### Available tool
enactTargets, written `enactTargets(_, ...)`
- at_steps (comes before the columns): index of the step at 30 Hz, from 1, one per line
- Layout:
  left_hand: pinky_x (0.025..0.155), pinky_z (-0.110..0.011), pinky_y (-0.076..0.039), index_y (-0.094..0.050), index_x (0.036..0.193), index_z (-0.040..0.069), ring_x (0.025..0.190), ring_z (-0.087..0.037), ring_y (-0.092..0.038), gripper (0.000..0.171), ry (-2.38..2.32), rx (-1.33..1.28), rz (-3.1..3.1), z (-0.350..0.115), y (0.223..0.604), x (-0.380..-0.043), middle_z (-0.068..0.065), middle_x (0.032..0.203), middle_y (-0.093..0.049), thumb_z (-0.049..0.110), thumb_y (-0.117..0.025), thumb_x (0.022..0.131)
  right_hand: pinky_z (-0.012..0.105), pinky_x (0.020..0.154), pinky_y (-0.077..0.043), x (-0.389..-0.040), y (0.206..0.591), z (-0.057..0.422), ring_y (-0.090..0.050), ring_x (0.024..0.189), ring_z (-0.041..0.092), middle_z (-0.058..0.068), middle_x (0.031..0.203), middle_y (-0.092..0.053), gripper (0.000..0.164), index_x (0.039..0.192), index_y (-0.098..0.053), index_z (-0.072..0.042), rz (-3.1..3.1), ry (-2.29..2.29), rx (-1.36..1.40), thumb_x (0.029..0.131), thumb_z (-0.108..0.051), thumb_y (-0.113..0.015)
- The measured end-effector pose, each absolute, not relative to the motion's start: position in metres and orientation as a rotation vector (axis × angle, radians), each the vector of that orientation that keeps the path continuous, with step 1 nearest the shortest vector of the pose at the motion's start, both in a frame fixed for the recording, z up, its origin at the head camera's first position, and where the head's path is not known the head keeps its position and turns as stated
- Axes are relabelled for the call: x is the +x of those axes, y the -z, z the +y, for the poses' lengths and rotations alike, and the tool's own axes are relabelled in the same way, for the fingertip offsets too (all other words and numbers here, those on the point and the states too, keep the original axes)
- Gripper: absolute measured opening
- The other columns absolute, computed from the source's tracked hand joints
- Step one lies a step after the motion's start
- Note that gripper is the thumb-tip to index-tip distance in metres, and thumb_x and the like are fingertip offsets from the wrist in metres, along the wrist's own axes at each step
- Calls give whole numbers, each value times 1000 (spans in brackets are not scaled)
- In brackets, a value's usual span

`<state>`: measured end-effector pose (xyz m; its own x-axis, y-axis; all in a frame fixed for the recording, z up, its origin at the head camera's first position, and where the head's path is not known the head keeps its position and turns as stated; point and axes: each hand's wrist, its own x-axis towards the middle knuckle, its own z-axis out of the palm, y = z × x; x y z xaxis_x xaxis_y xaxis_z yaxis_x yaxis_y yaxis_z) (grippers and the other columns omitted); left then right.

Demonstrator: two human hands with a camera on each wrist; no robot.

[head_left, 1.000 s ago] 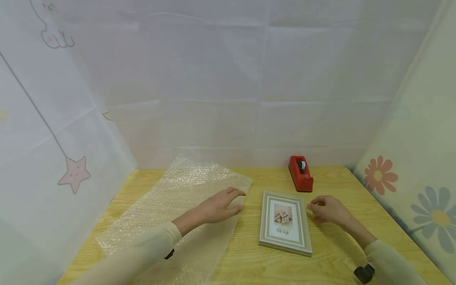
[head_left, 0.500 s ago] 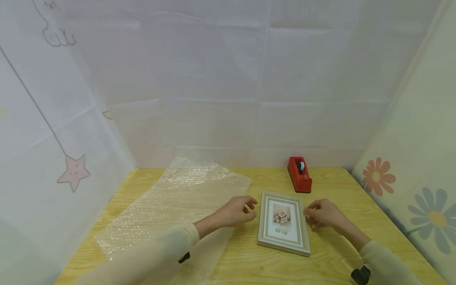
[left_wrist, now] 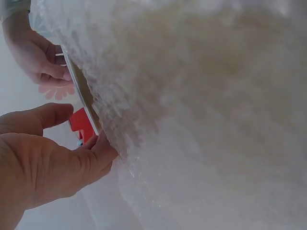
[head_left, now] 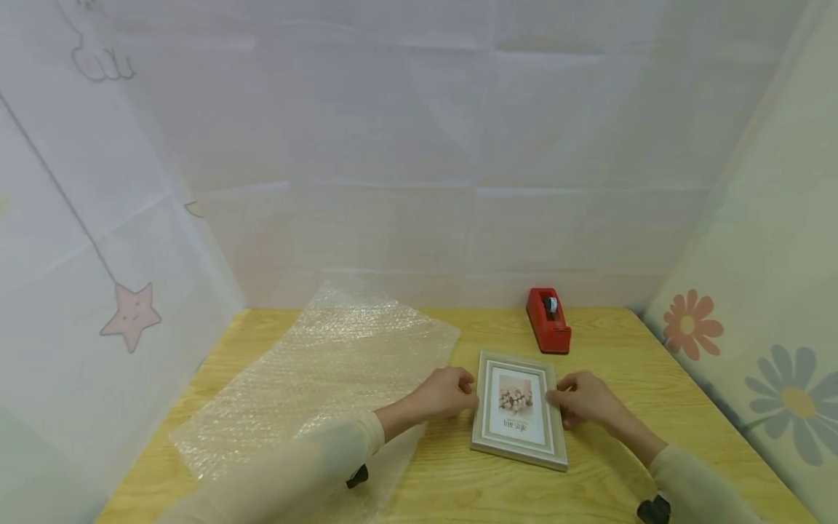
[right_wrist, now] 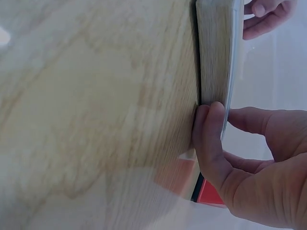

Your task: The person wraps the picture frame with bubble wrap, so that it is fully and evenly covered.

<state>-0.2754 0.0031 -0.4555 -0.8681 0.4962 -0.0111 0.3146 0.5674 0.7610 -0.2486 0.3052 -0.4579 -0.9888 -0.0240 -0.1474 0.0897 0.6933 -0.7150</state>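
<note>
A silver-beige picture frame [head_left: 516, 437] lies face up on the wooden table, with a flower print behind its front. My right hand [head_left: 585, 399] pinches its right edge, thumb on the face and fingers curled against the side; the right wrist view shows these fingertips [right_wrist: 211, 115] low on the side wall. At the left edge is my left hand [head_left: 445, 394], fingers bent toward the frame. In the left wrist view its thumb [left_wrist: 57, 114] stands apart above the frame edge, and the fingertips are at the edge, partly hidden by bubble wrap [left_wrist: 192, 120].
The sheet of bubble wrap [head_left: 353, 349] spreads over the table's left half, beneath my left forearm. A red tape dispenser [head_left: 548, 324] stands behind the frame, near the back edge. Printed cloth walls [head_left: 393, 145] enclose the table [head_left: 615, 466] at the back and sides.
My left hand has moved right from over the bubble wrap to the frame's left edge. My right hand has moved left and taken hold of the right edge. The frame lies in place.
</note>
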Motion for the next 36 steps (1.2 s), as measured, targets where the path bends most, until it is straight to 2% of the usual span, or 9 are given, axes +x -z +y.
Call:
enactTargets(3,63,-28,-48,-68,107,-7,73,-12,-55,31,-1231,629,2564,8,455,-278,-2,86,-63,13,-74,84,32,54,-54,-246,456,302,-65,57,18,7,73,-63,32,108,-68,9,2789,1116,76,93,-19,-74)
enactTargets(7,56,-25,-41,-65,99,-8,64,-10,-49,25,-1305,580,2543,14,456,-280,0,76,-54,6,-73,81,31,53,-52,-242,454,298,-64,56,18,6,67,-64,24,97,-69,4,2808,1073,88,93,-19,-75)
enactTargets(11,64,-26,-51,-64,112,-10,74,-12,-57,37,-1363,531,2530,18,455,-279,-4,89,-62,3,-77,80,30,52,-50,-239,453,296,-64,56,19,6,66,-63,23,91,-66,1,2829,1059,78,92,-19,-76)
enactTargets(15,65,-31,-57,-57,119,-11,77,-19,-64,45,-1424,489,2447,24,455,-273,-11,99,-62,0,-78,82,30,51,-50,-232,455,294,-64,55,19,7,67,-63,23,89,-63,1,2827,1084,101,90,-17,-78)
enactTargets(17,63,-32,-58,-56,117,-10,75,-21,-64,43,-1436,476,2433,26,456,-270,-11,98,-62,-2,-78,81,30,51,-50,-228,456,294,-63,54,19,7,67,-62,22,89,-62,0,2814,1107,124,90,-15,-78)
enactTargets(23,66,-31,-55,-56,108,-6,79,-20,-59,42,-1412,460,2485,25,462,-265,-8,90,-58,-5,-82,75,29,50,-49,-219,459,286,-63,53,19,8,66,-61,20,87,-62,-1,2794,1139,146,90,-12,-78)
enactTargets(32,66,-33,-53,-54,108,-6,81,-22,-55,42,-1456,447,2428,17,457,-265,-8,92,-53,-9,-78,74,31,49,-52,-216,457,278,-63,52,21,9,64,-60,18,85,-60,-1,2804,1207,121,91,-9,-76)
enactTargets(36,69,-35,-52,-53,112,-7,84,-23,-54,42,-1479,438,2378,15,449,-265,-9,95,-53,-10,-75,77,27,46,-47,-215,457,275,-62,50,21,8,61,-60,18,81,-62,-2,2837,1189,108,91,-8,-75)
